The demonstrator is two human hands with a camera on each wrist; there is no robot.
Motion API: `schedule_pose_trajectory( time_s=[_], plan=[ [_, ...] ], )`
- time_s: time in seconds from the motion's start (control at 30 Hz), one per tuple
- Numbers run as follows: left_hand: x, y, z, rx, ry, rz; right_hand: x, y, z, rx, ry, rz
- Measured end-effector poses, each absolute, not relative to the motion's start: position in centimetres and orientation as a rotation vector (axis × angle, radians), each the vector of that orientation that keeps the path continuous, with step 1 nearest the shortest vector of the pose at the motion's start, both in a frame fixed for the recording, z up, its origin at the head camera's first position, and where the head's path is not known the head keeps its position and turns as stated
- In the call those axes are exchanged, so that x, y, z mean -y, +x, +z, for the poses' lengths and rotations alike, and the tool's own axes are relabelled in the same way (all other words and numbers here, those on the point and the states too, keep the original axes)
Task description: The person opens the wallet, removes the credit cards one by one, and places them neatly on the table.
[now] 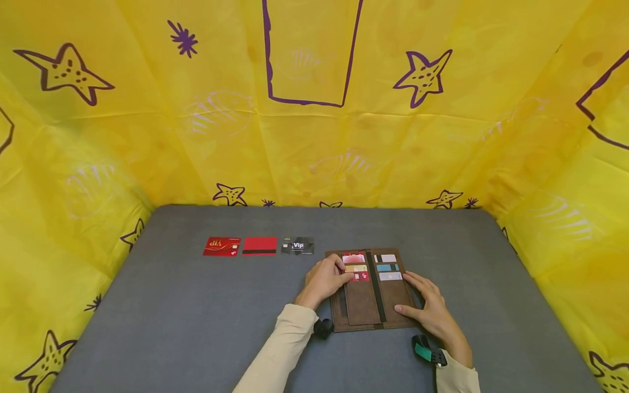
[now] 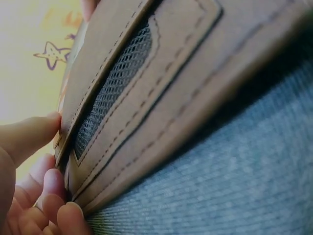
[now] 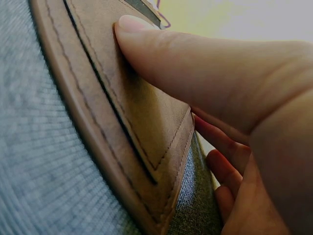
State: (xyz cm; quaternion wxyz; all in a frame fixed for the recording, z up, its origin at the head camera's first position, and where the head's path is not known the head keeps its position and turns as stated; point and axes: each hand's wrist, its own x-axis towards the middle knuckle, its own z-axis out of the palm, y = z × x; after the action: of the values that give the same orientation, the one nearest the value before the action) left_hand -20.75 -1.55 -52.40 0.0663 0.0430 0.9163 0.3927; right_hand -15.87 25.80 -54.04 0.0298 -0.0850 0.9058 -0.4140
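Note:
A brown long wallet [image 1: 361, 305] lies unfolded on the grey table, with a dark strap [image 1: 376, 295] down its middle. Cards show in the slots on both sides, among them a red card [image 1: 362, 277] at the lower left and a blue card [image 1: 387, 268] on the right. My left hand [image 1: 321, 281] pinches the left inner leaf near its slots; a mesh window [image 2: 117, 88] shows beside that leaf in the left wrist view. My right hand [image 1: 434, 314] holds the wallet's right side, thumb [image 3: 161, 54] on the leather and fingers along the outer edge.
Left of the wallet, three cards lie in a row: a red VIP card [image 1: 222, 246], a red card with a black stripe [image 1: 259, 246] and a black VIP card [image 1: 297, 245]. Yellow patterned cloth [image 1: 304, 153] surrounds the table at the back and sides.

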Motion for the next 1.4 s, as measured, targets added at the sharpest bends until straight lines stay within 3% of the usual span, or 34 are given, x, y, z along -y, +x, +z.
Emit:
schedule_pose_trajectory(
  time_s=[0.63, 1.4],
  plan=[
    [1.9, -22.7, -51.6, -2.701, 0.158, 1.182, -25.8, -16.0, -54.3, -2.796, -0.256, -1.274],
    [2.4, -25.2, -51.1, -2.465, -0.015, 1.368, -25.6, -16.0, -54.4, -2.819, -0.270, -1.273]
  ],
)
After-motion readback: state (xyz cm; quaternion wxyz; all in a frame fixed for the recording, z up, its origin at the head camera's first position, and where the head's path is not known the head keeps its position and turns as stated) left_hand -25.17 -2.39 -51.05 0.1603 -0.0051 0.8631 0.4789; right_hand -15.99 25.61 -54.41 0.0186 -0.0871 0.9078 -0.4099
